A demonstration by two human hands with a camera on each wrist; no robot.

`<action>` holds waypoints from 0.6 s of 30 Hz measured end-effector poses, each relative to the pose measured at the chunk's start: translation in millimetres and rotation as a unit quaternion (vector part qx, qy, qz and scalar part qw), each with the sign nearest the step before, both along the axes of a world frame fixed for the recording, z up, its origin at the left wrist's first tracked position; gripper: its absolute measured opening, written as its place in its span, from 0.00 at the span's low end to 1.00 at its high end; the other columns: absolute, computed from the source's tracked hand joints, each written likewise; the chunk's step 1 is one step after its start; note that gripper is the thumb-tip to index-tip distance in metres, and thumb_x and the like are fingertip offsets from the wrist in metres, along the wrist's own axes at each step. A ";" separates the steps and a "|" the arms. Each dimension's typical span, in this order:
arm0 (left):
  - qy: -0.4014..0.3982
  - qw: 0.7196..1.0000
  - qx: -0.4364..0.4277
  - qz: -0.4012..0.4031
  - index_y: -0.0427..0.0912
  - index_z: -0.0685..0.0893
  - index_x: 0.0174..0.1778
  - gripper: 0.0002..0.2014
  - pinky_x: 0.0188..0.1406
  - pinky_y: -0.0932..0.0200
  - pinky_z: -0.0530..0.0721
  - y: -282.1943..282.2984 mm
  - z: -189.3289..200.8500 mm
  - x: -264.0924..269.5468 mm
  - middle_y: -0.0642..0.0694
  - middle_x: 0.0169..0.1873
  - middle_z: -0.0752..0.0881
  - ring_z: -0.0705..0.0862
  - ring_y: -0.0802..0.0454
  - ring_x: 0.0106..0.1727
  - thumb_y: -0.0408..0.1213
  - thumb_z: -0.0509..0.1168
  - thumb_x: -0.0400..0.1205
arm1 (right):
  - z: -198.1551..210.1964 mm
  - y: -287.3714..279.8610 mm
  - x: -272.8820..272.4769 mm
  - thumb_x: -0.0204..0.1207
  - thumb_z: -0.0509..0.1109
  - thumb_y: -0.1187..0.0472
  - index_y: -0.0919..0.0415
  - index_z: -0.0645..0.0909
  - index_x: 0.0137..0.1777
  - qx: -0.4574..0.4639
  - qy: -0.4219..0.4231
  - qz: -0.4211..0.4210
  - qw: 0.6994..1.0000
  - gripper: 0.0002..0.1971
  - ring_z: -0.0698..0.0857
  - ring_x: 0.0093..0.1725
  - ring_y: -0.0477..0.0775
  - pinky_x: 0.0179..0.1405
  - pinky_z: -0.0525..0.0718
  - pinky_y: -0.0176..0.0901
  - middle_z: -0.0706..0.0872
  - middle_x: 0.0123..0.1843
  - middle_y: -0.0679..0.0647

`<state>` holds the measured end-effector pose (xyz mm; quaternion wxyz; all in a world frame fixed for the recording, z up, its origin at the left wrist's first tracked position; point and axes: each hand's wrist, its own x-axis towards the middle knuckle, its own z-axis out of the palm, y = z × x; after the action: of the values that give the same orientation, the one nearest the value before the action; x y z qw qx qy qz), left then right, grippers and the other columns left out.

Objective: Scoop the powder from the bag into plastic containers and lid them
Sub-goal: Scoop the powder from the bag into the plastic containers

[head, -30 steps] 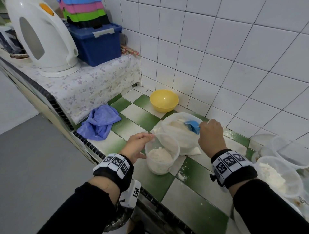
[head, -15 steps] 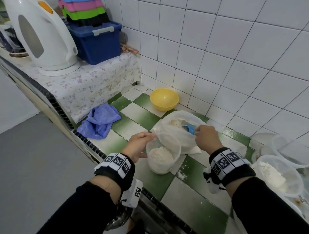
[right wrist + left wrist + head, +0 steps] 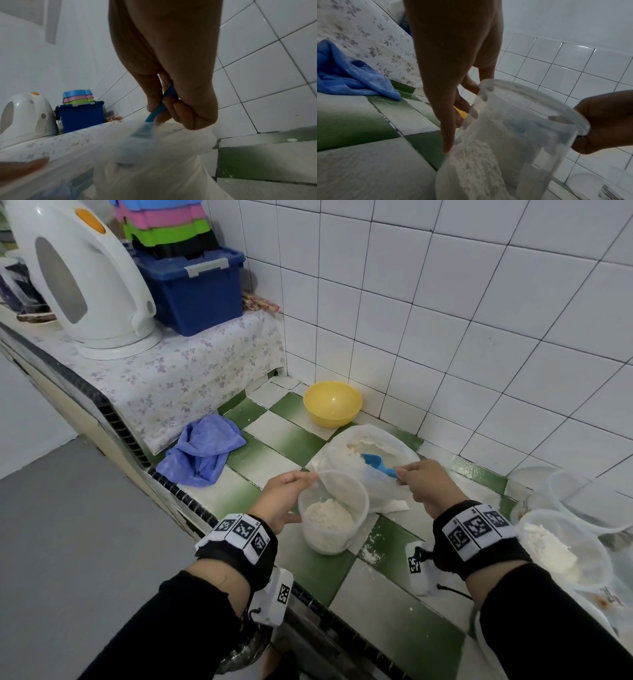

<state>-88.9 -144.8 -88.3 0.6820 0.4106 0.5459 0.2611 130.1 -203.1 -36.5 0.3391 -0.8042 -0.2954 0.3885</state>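
A clear plastic container (image 3: 333, 513), about a third full of white powder (image 3: 328, 518), stands tilted toward the bag on the green-and-white tiled counter (image 3: 387, 625). My left hand (image 3: 301, 496) grips its rim. In the left wrist view the fingers (image 3: 450, 121) lie on the far side and the thumb (image 3: 604, 121) on the near side. Behind it sits the open plastic bag (image 3: 394, 446) of powder. My right hand (image 3: 406, 475) pinches the handle of a blue scoop (image 3: 378, 465), whose blade is down inside the bag against the powder. The scoop handle (image 3: 164, 102) shows between my fingers.
A yellow bowl (image 3: 332, 409) stands by the wall behind the bag. A blue cloth (image 3: 202, 453) lies at the left. A container with powder (image 3: 561, 546) and empty clear containers (image 3: 582, 498) crowd the right. A kettle (image 3: 78, 278) and a blue box (image 3: 195, 292) occupy the raised shelf. Spilled powder (image 3: 371, 556) dots the tiles.
My right hand has lowered the scoop and pushed it leftward, deeper into the bag's powder. My left hand keeps holding the tilted container in the same spot.
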 end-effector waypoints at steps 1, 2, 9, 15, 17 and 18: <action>0.000 1.000 0.001 -0.001 0.49 0.88 0.45 0.03 0.48 0.45 0.86 -0.5 -0.1 0.1 0.48 0.56 0.89 0.82 0.48 0.55 0.43 0.70 0.80 | -0.2 -1.0 1.4 0.82 0.62 0.65 0.72 0.82 0.58 0.000 0.021 -0.010 1.000 0.12 0.66 0.29 0.48 0.28 0.66 0.38 0.80 0.37 0.55; -0.001 1.000 0.001 -0.002 0.48 0.88 0.46 0.04 0.48 0.46 0.86 -0.9 -0.1 0.3 0.48 0.57 0.88 0.82 0.49 0.55 0.43 0.70 0.80 | 0.0 -2.1 2.9 0.82 0.62 0.66 0.72 0.82 0.59 0.003 0.042 -0.021 0.999 0.12 0.65 0.28 0.49 0.27 0.65 0.39 0.80 0.37 0.56; 0.010 1.000 0.000 -0.009 0.47 0.89 0.49 0.08 0.54 0.42 0.86 -1.5 -1.9 1.3 0.46 0.58 0.87 0.82 0.46 0.57 0.46 0.71 0.79 | 15.2 -13.8 13.7 0.82 0.62 0.68 0.71 0.81 0.57 0.044 0.108 -0.037 0.992 0.10 0.65 0.29 0.48 0.28 0.65 0.38 0.79 0.36 0.58; 0.010 1.000 -0.006 -0.012 0.48 0.89 0.50 0.08 0.57 0.37 0.85 -1.0 -2.6 2.3 0.47 0.58 0.88 0.81 0.42 0.64 0.45 0.72 0.78 | 32.5 -27.0 20.4 0.82 0.62 0.69 0.71 0.81 0.56 0.080 0.151 -0.018 0.985 0.09 0.66 0.30 0.47 0.30 0.67 0.37 0.79 0.36 0.58; 0.009 1.000 -0.008 -0.011 0.48 0.89 0.50 0.08 0.58 0.37 0.84 -0.7 -3.1 2.8 0.47 0.58 0.88 0.81 0.42 0.65 0.45 0.72 0.78 | 35.9 -30.3 20.7 0.81 0.62 0.70 0.72 0.82 0.55 0.080 0.160 -0.006 0.984 0.09 0.66 0.30 0.47 0.30 0.66 0.37 0.79 0.36 0.58; 0.009 1.000 -0.009 -0.011 0.48 0.89 0.50 0.08 0.58 0.36 0.84 -0.4 -3.4 2.8 0.48 0.58 0.88 0.81 0.42 0.66 0.45 0.72 0.78 | 37.4 -32.3 20.7 0.81 0.62 0.70 0.72 0.82 0.53 0.076 0.163 0.003 0.984 0.08 0.66 0.30 0.47 0.30 0.66 0.37 0.79 0.36 0.58</action>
<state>-86.0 -145.2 -91.7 0.6832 0.4132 0.5500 0.2448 150.8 -235.4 0.9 0.4420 -0.7009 -0.2670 0.4920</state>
